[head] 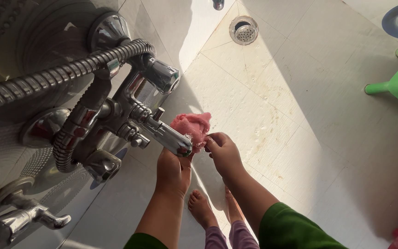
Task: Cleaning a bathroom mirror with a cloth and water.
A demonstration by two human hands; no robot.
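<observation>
— Where was the pink cloth (192, 127) held?

— It was bunched just under the chrome spout (171, 138), gripped from below by the left hand (173, 168), fingers closed.

— And the right hand (224, 154)?

— It was pinched onto the cloth's right edge, equally near, above the tiled floor (300, 115).

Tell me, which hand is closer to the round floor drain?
Right. The right hand pinches the pink cloth on the side toward the floor drain; the left hand sits lower, under the tap spout, farther off.
</observation>
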